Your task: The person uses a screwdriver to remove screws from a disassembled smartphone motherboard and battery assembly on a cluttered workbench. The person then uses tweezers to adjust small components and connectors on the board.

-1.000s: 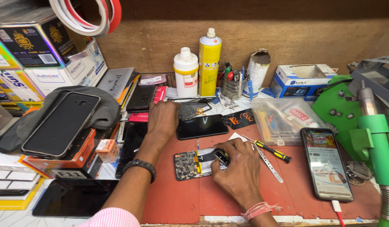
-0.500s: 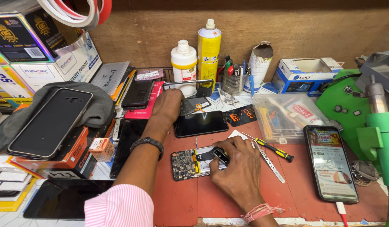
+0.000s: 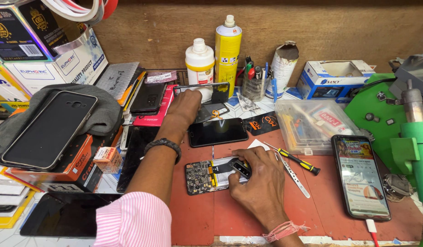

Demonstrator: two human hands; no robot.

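Now, in the head view, the person's left hand (image 3: 186, 104) is stretched toward the back of the bench (image 3: 197, 219), and its fingers are closed on a thin dark phone frame (image 3: 207, 91), lifted and held flat in front of the white bottle (image 3: 200, 61) and the yellow spray can (image 3: 228, 48). Half a second earlier the same hand lay lower, just behind the black phone (image 3: 217, 131); a second earlier it rested near that phone's left end. The reach has thus ended in a grasp, and the frame appears to be off the bench surface.

The right hand (image 3: 259, 183) has not shifted across the three pictures. It presses down on the opened phone body (image 3: 211, 174), whose circuit board and battery lie exposed on the red mat (image 3: 197, 215); its fingertips pinch a small dark part (image 3: 241, 168) at the body's right end. The opened body therefore lies in the middle of the mat, just in front of the black phone.

To the right lie metal tweezers (image 3: 293, 176) and a yellow-handled screwdriver (image 3: 298, 161), untouched, beside a clear plastic box (image 3: 312, 126) and a lit phone (image 3: 361, 176). A judgement: one hand steadies the open body while the other brings a frame to hand.
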